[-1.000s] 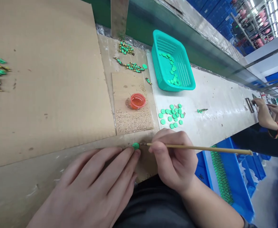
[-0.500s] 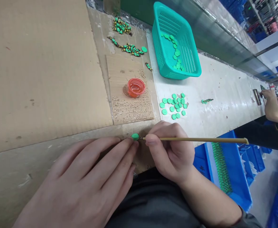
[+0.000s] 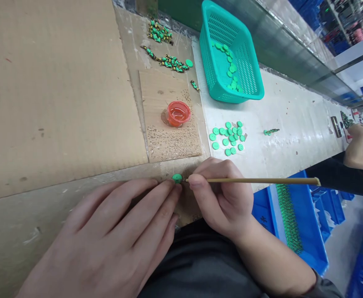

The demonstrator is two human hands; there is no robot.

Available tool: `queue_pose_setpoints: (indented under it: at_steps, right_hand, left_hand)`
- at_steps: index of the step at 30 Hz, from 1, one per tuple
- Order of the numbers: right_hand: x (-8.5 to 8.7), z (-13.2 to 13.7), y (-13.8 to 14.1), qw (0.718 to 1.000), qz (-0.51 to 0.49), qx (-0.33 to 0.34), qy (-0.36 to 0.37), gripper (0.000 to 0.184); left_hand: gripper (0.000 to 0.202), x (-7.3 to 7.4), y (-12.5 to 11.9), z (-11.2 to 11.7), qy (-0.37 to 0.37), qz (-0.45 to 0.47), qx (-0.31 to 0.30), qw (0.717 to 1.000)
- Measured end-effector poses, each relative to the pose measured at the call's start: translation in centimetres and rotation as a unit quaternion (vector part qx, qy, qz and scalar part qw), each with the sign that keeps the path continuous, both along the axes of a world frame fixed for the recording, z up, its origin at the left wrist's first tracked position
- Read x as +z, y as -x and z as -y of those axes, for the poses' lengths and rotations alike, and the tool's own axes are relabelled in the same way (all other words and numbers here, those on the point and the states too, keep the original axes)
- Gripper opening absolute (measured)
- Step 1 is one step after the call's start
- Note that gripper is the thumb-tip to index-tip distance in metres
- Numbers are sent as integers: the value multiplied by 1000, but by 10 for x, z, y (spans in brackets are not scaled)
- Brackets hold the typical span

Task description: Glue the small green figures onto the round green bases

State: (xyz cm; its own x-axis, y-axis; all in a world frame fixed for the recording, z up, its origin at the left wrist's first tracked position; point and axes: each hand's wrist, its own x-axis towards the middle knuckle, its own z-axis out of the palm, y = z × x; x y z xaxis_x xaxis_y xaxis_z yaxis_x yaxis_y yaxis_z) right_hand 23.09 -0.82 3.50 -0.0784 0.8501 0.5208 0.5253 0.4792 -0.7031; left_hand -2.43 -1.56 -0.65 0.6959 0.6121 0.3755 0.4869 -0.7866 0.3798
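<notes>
My left hand (image 3: 119, 231) lies low with its fingers together, its fingertips closed on a small round green disc (image 3: 177, 178) with a tiny hole. In my right hand (image 3: 223, 194) is a thin wooden stick (image 3: 262, 181), pinched like a pencil near its left end. The tip of the stick points at the disc, a small gap away. Beyond my hands a red cup (image 3: 178, 114) of clear liquid stands on a droplet-spotted cardboard piece (image 3: 172, 145). Right of it lie several loose green discs (image 3: 231, 138).
A teal basket (image 3: 211, 74) holds more green discs. Small green, black and yellow pieces (image 3: 173, 63) lie in piles at the back. One green figure (image 3: 271, 131) lies to the right. Blue bins (image 3: 311, 231) stand below the table edge. At far right are a co-worker's hands (image 3: 357, 145).
The stick has tilted slightly, its far end shifting a little left and up. My left hand keeps its hold on the disc. The co-worker's hands have moved.
</notes>
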Motion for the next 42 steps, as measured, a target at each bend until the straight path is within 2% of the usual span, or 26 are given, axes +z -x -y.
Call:
queue_pose_setpoints:
  at_steps: [8, 18, 21, 25, 30, 36, 39, 42]
  right_hand:
    - [-1, 0, 0, 1000, -21, -6, -10, 15]
    - [6, 0, 0, 1000, 13, -3, -8, 13]
    - [11, -1, -1, 999, 42, 0, -18, 21]
    - [13, 0, -1, 999, 52, 4, 3, 28]
    - [13, 3, -5, 1000, -10, -16, 6, 24]
    - [14, 20, -14, 984, -137, -113, 18, 4]
    - [11, 30, -18, 979, -176, -77, 68, 12]
    - [8, 32, -21, 991, -100, -7, 89, 27]
  left_hand:
    - [44, 1, 0, 0, -6, -5, 5, 1000]
    - [43, 0, 1, 0, -4, -7, 5, 1000]
    - [45, 0, 1, 0, -8, -8, 4, 1000]
    - [49, 1, -1, -1, -3, -6, 7, 1000]
    - [50, 11, -9, -9, -27, 20, 20, 999]
    - [40, 27, -21, -22, -98, -15, 14, 995]
    - [40, 32, -24, -26, -103, -23, 8, 994]
    - [32, 37, -25, -28, -94, -13, -11, 995]
